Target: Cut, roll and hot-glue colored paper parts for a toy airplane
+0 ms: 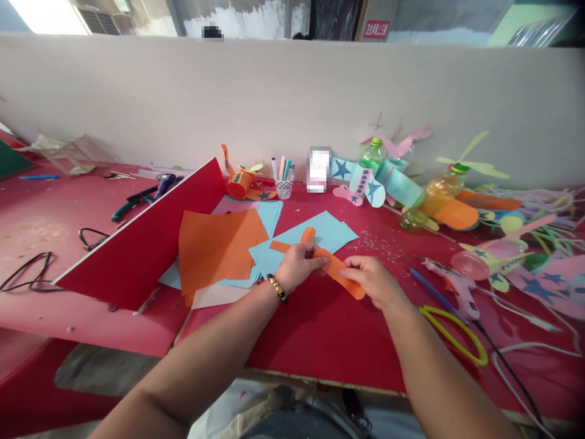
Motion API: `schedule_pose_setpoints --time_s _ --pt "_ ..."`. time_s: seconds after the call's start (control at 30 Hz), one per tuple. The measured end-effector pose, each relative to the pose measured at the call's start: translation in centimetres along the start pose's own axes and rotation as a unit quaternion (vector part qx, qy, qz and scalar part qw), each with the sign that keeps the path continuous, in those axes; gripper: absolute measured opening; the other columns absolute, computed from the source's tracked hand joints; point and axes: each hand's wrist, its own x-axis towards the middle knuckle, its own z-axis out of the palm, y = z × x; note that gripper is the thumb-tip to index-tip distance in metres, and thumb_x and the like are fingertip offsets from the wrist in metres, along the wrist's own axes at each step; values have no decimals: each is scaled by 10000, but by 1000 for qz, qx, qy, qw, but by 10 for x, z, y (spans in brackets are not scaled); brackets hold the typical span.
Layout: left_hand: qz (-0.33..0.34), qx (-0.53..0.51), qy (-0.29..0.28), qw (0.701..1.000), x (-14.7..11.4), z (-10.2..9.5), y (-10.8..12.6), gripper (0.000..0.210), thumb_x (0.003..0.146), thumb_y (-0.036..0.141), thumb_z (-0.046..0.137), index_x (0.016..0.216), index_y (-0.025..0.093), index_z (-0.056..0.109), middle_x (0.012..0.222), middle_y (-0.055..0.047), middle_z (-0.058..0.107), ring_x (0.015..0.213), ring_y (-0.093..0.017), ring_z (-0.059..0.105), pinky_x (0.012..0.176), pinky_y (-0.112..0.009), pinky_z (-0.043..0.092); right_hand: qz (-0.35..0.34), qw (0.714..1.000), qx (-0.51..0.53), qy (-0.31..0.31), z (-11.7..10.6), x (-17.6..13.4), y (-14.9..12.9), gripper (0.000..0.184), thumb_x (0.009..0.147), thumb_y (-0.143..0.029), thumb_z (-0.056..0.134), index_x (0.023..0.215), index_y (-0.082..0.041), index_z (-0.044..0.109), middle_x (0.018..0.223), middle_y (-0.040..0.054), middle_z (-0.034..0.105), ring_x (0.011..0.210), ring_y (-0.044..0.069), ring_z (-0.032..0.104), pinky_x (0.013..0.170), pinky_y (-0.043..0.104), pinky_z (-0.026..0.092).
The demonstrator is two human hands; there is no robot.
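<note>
An orange paper cutout (337, 268) with several narrow arms, like a propeller, is held above the red table. My left hand (299, 263), with a beaded bracelet at the wrist, pinches it near its middle. The fingers of my right hand (371, 280) are closed on the edge of its longest arm, the one pointing to the lower right. Light blue paper sheets (325, 227) lie just beyond the hands. Left of them, orange sheets (214, 250) rest on top of other blue and pale sheets. What lies under my left palm is hidden.
A red upright board (159, 244) divides the table at left. Bottle-and-paper planes (370, 174) line the right and back, near a cup of markers (284, 186). At right lie a glue gun (452, 283), yellow-handled scissors (454, 335), a blue pen (429, 289) and cables.
</note>
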Motion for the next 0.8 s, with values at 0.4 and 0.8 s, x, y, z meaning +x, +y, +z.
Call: schedule_pose_setpoints --time_s 0.4,0.8 --pt "-15 -17 10 1000 0 0 0 248 662 308 707 722 124 552 671 -13 609 626 -131 610 632 -274 522 13 999 -15 25 1 1 -2 150 694 -301 594 615 -176 566 527 -43 506 476 96 411 451 228 278" --pt "-12 -22 14 1000 -1 0 -2 242 666 310 705 714 126 557 671 -7 605 617 -119 602 619 -258 513 18 999 -16 33 3 -1 -6 148 685 -302 588 601 -184 563 517 -45 528 463 103 429 449 233 296"
